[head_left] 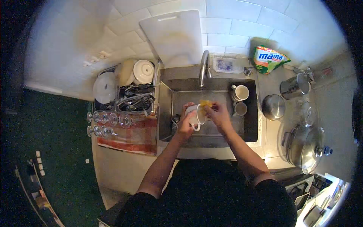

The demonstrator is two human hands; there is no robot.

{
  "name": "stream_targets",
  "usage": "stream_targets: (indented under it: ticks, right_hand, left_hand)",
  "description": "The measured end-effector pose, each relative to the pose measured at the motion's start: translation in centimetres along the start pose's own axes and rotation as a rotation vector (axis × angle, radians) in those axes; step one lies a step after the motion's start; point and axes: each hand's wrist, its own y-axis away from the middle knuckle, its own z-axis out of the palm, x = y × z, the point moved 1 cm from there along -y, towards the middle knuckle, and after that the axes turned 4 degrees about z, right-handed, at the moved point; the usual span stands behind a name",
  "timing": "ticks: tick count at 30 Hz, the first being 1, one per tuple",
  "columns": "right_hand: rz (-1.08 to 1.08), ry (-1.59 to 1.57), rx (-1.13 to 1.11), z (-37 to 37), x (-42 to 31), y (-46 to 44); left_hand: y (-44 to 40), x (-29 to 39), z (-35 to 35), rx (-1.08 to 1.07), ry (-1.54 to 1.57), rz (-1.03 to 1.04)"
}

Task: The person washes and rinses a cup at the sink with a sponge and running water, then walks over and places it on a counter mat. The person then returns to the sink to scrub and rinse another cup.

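Legibly "mama" on green pouch (271, 60), left grip (185, 125) clasping cup (194, 116), right grip (221, 117) clasping sponge (206, 103)

The held mug (199, 115) is over the sink (165, 109). The towel (132, 134) lies to the sink's left, the saucepan (273, 107) to its right, and the faucet (204, 66) behind.

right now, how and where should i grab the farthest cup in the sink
By its handle, coming from the left, looks best. The cup shows its open mouth to the camera, and the handle sticks out on the left, away from the sink's right wall. Other cups crowd its near side. The right hand would probably set down the yellow sponge first.
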Motion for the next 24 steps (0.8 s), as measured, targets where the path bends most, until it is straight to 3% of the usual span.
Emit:
stream_targets:
  ticks: [3, 5, 6, 7, 9, 11, 13, 15, 17, 19, 21, 22, 24]
  right_hand:
    - [-0.016, 0.066, 0.053, 2.2, 1.0, -0.3]
    - [0.016, -0.129, 0.067, 3.3, -1.5, 1.4]
    - [0.032, -0.225, 0.074, 3.9, -3.1, 2.3]
    - [0.005, -0.068, 0.074, 3.8, -2.8, 2.3]
    - [-0.044, 0.246, 0.069, 3.9, -2.8, 2.5]
    - [-0.150, 0.457, -0.042, 4.0, -4.5, 4.5]
    - [-0.363, 0.659, -0.164, 4.0, -4.9, 5.4]
    - [-0.685, 0.848, -0.302, 2.9, -4.1, 5.3]
    - [-0.784, 1.197, -0.356, 2.3, -5.8, 5.5]
    - [-0.945, 1.482, -0.333, 1.6, -5.6, 4.6]
    - [-0.973, 1.483, -0.321, 2.3, -6.5, 4.3]
    - [-0.988, 1.482, -0.314, 2.7, -6.8, 4.4]
    - [-0.921, 1.331, -0.259, 3.5, -5.0, 4.1]
  left_hand:
    - [-0.7, -0.7, 0.5, -0.020, -0.006, 0.057]
    - [-1.1, -0.8, 0.5, 0.032, 0.237, -0.087]
    - [-1.2, -0.5, 0.1, -0.040, -0.065, 0.103]
    - [-1.4, 0.0, -0.6, -0.110, -0.365, 0.296]
    - [-1.9, 0.6, -1.2, -0.146, -0.341, 0.268]
    - [-2.1, 0.8, -1.5, -0.079, 0.299, -0.187]
    - [-1.5, 2.7, -1.5, -0.112, -0.131, 0.133]
    - [-0.9, 5.0, -1.1, -0.147, -0.221, 0.093]
    - [-0.5, 7.1, -1.1, -0.216, -0.095, -0.234]
    - [-0.1, 9.0, -1.7, -0.360, -0.230, -0.409]
    - [-0.7, 8.0, -3.0, -0.443, -0.188, -0.536]
    - [-1.6, 5.5, -4.4, -0.433, -0.016, -0.613]
    - [-1.6, 4.5, -5.1, -0.449, 0.034, -0.488]
